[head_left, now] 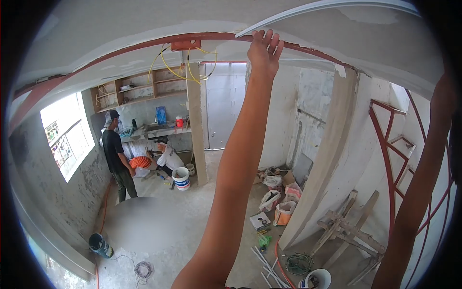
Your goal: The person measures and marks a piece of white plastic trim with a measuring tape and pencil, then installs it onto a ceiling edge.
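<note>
My left hand (264, 50) is raised to the ceiling beside a dark red beam (216, 36), its fingers apart and slightly curled. The fingertips are at the lower edge of a long white strip (308, 7), close to its left end; whether they press on it is unclear. The strip curves along the ceiling to the upper right. My right arm reaches up at the right edge, and my right hand (446, 94) is dark and partly cut off there. Its fingers cannot be made out, nor whether it holds anything.
Left, a person (118, 151) stands near another crouching person (168, 156) and a white bucket (181, 178). Yellow wires (166, 62) hang from a red box. Bags (270, 200), white strips (267, 269), timber (349, 229) and a dark bucket (100, 244) lie below.
</note>
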Demonstrator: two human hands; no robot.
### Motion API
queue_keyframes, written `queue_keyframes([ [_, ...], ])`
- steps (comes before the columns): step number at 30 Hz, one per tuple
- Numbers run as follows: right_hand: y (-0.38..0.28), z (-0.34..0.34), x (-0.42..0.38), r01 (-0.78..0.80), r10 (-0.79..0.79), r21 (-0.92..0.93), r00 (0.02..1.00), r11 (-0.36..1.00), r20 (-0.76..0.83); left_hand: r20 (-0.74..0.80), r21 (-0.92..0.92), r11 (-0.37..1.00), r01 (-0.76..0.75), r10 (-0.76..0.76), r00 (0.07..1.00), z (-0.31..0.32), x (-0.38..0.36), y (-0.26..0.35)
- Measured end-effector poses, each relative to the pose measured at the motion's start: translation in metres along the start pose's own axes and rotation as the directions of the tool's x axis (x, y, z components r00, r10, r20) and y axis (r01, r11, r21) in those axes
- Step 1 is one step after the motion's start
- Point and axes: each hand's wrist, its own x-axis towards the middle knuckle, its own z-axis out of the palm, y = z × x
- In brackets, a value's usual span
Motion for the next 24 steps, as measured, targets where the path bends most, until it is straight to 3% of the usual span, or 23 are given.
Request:
queue_keyframes([
  [11,-0.024,0.009,0.013,0.231,-0.225,-0.099,0.972,0.968,0.068,0.0,-0.083,0.996,-0.046,0.046,0.999,0.0,0.013,0.0],
  [15,-0.018,0.009,0.023,0.097,-0.096,-0.17,0.995,0.981,0.012,0.004,-0.118,0.992,-0.038,0.039,0.999,-0.004,0.016,0.004],
  [18,-0.023,0.015,0.017,0.16,-0.168,-0.271,0.986,0.949,-0.007,-0.008,-0.154,0.988,-0.019,0.018,1.0,-0.011,0.018,0.003],
  [20,0.005,0.002,0.016,0.33,-0.313,-0.52,0.942,0.788,0.124,0.009,-0.206,0.978,0.023,-0.022,1.0,-0.019,0.025,0.003],
  [21,0.019,-0.011,0.02,0.418,-0.378,-0.639,0.902,0.646,0.208,0.045,-0.123,0.992,-0.04,0.045,0.998,-0.031,0.035,-0.002],
  [22,0.029,-0.03,0.03,0.499,-0.431,-0.742,0.848,0.449,0.309,0.04,-0.144,0.989,0.028,-0.022,0.999,-0.044,0.049,-0.004],
  [23,0.031,-0.03,0.032,0.648,-0.562,-0.676,0.723,0.35,0.402,0.156,-0.139,0.99,-0.033,0.054,0.986,-0.064,0.064,-0.014],
  [24,0.018,-0.017,0.024,0.6,-0.555,-0.707,0.755,0.374,0.348,0.229,-0.128,0.989,-0.069,0.098,0.969,-0.067,0.062,-0.017],
])
